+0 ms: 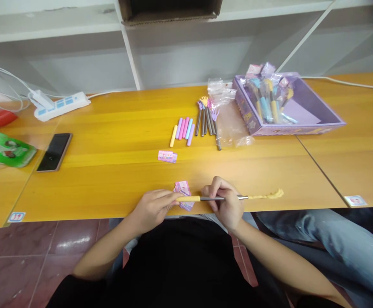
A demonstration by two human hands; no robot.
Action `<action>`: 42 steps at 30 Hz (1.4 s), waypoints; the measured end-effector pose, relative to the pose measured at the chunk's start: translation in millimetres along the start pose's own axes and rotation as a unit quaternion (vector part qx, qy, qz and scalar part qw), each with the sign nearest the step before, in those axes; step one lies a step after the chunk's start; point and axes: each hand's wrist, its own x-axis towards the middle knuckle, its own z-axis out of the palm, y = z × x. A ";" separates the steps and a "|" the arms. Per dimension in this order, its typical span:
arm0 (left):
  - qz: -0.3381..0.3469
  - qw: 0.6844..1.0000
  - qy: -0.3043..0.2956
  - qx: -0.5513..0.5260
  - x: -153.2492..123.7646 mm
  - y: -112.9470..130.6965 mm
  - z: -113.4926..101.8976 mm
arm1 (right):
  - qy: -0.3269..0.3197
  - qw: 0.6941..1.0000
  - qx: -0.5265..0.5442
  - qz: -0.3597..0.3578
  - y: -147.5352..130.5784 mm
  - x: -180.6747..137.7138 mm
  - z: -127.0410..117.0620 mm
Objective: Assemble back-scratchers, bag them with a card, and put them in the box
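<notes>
A back scratcher with a yellow grip [189, 199], a metal shaft and a yellow claw-like head [274, 194] lies level across the table's front edge. My left hand [156, 207] pinches the end of the grip. On the metal shaft, close to the head, my right hand [229, 205] is closed. Small printed cards [183, 187] lie under the grip, and another little stack of cards [167, 156] sits farther back. Beyond them are several coloured grip sleeves [182, 128] in a row and several metal scratchers [205, 117] with coloured claw heads.
A purple box [304, 128] at the back right holds bagged scratchers. Clear plastic bags [229, 122] lie beside it. On the left are a phone [54, 152], a power strip [63, 107] and a green package [5, 147]. Another person's jeans-clad leg [327, 235] shows at the right.
</notes>
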 end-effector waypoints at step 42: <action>-0.192 0.973 -0.131 -0.005 4.7 -1.1 -2.0 | -0.002 0.998 -0.045 -0.039 -20.4 30.1 -2.7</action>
